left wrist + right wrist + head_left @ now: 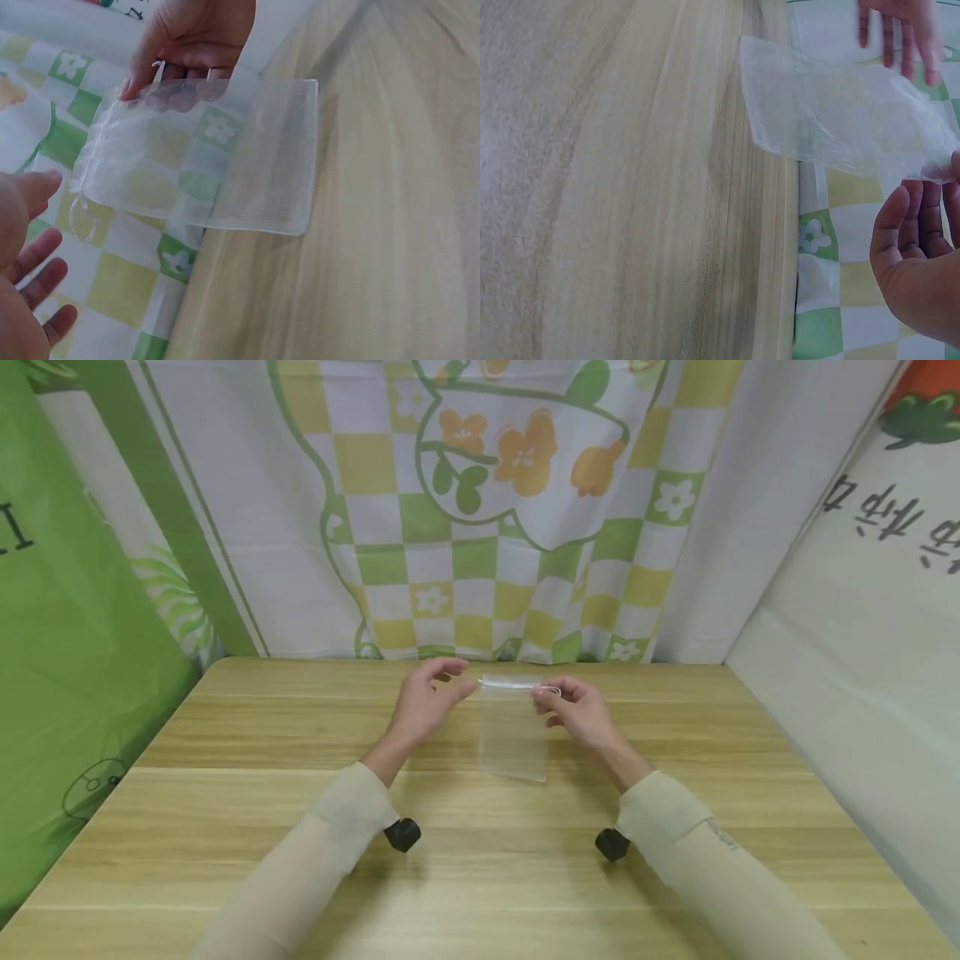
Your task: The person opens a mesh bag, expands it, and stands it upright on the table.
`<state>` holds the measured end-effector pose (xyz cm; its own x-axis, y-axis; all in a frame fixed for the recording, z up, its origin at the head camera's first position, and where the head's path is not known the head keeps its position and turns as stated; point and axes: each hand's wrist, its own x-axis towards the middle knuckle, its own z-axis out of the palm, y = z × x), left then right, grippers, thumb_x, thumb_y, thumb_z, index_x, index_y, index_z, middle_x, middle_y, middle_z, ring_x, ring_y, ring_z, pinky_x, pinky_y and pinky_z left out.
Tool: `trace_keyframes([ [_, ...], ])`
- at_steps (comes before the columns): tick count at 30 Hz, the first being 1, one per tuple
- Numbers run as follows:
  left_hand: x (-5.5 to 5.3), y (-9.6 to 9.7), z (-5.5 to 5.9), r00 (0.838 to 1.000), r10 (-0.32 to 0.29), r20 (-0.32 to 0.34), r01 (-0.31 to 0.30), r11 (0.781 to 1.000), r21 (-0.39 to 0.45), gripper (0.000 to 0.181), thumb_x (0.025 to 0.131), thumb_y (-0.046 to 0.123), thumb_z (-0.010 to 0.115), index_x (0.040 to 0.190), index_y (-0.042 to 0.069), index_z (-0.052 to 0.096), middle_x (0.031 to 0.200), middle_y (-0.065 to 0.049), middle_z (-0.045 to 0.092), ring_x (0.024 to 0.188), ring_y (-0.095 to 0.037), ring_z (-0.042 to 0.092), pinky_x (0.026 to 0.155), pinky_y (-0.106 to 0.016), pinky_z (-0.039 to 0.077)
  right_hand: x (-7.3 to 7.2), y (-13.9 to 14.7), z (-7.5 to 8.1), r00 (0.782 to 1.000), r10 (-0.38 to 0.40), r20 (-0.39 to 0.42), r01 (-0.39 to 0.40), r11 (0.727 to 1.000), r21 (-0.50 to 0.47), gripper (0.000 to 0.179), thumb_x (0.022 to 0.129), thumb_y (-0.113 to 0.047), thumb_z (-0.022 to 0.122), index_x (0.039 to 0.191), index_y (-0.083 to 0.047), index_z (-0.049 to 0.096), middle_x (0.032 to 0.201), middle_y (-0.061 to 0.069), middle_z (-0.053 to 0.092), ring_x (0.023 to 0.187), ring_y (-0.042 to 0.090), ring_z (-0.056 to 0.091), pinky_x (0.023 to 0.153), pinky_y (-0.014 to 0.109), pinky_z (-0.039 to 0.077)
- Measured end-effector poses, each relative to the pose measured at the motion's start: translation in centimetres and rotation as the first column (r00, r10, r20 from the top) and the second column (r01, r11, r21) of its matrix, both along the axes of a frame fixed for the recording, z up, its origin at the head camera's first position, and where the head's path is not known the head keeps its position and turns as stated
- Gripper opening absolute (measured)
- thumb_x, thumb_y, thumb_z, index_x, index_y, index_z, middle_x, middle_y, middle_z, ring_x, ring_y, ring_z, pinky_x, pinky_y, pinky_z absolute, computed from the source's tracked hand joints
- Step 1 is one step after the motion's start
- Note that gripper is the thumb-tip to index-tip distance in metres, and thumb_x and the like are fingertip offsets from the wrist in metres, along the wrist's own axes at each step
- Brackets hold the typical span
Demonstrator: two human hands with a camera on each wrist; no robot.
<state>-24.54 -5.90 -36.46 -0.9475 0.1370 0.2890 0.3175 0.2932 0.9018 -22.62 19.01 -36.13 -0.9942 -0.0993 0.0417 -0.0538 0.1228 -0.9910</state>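
A sheer white drawstring pouch [513,735] hangs above the table, its gathered top edge uppermost in the head view. My right hand [587,712] pinches the pouch's top right corner between thumb and fingers, near a small loop of white cord. Close to the opposite top corner is my left hand [423,700], its fingers spread and apart from the pouch. In the left wrist view, a thin ribbon loop dangles from the pouch [247,157] near the left hand [26,262]. Through the fabric [802,105] the background shows, and nothing is visible inside.
The wood-grain table [480,893] spreads beneath both arms. A checked, flowered curtain [480,560] hangs behind its far edge, with green cloth [67,627] at left and a white printed sheet [862,635] at right. Black wrist devices [402,834] sit at both cuffs.
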Motion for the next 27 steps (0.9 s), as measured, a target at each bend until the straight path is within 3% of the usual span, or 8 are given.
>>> trace_keyframes([
  [3,-0.5,0.6,0.7,0.989,-0.086,-0.117,0.069,0.987,-0.142,0.031,0.092,0.024,0.076,0.121,0.015,0.072,0.127,-0.005,0.063,0.125,-0.028,0.051,0.105,-0.049,0.040,0.1,0.1,0.0,1.000,0.024,0.002,-0.024,1.000,0.016,0.021,0.100,-0.015,0.066,0.111,0.003,0.065,0.090,0.000,0.067,0.087,0.015,0.062,0.078,0.034,0.055],
  [6,-0.9,0.9,1.2,0.978,-0.151,-0.146,0.117,0.969,-0.217,0.023,0.093,0.023,0.075,0.114,0.014,0.075,0.127,-0.002,0.064,0.127,-0.025,0.051,0.109,-0.050,0.037,0.1,0.1,-0.1,0.999,0.047,0.001,-0.047,0.998,0.030,0.025,0.100,-0.017,0.066,0.113,0.004,0.063,0.092,0.000,0.067,0.089,0.016,0.062,0.079,0.035,0.055],
  [13,-1.4,0.4,1.2,0.968,-0.235,-0.089,0.213,0.956,-0.204,0.011,0.094,0.020,0.074,0.101,0.011,0.076,0.115,-0.001,0.067,0.122,-0.023,0.055,0.110,-0.051,0.036,0.2,0.2,-0.3,0.997,0.071,-0.018,-0.070,0.997,0.045,0.025,0.099,-0.020,0.067,0.111,0.002,0.064,0.095,0.001,0.067,0.090,0.016,0.062,0.077,0.032,0.054],
  [20,-1.7,-0.3,0.7,0.931,-0.365,0.005,0.356,0.906,-0.228,0.015,0.096,0.025,0.071,0.103,0.012,0.075,0.116,0.000,0.068,0.122,-0.023,0.055,0.109,-0.057,0.035,0.2,0.3,-0.3,0.998,0.070,-0.002,-0.070,0.997,0.045,0.027,0.100,-0.019,0.065,0.115,0.004,0.063,0.096,0.002,0.068,0.090,0.016,0.062,0.079,0.032,0.053],
  [23,-1.7,-0.4,0.5,0.923,-0.385,0.011,0.377,0.897,-0.229,0.014,0.096,0.025,0.071,0.102,0.013,0.076,0.114,0.000,0.069,0.120,-0.022,0.056,0.109,-0.061,0.033,0.2,0.3,-0.3,0.997,0.072,0.011,-0.072,0.996,0.051,0.028,0.100,-0.018,0.065,0.117,0.004,0.062,0.100,0.007,0.068,0.090,0.015,0.062,0.079,0.032,0.053],
  [27,-1.7,-0.6,0.5,0.926,-0.378,-0.001,0.368,0.901,-0.231,0.014,0.097,0.024,0.069,0.101,0.013,0.076,0.111,0.001,0.070,0.116,-0.020,0.058,0.108,-0.060,0.032,0.2,0.3,-0.3,0.996,0.089,0.027,-0.091,0.992,0.083,0.029,0.099,-0.016,0.066,0.118,0.005,0.061,0.102,0.011,0.068,0.091,0.017,0.063,0.079,0.032,0.054],
])
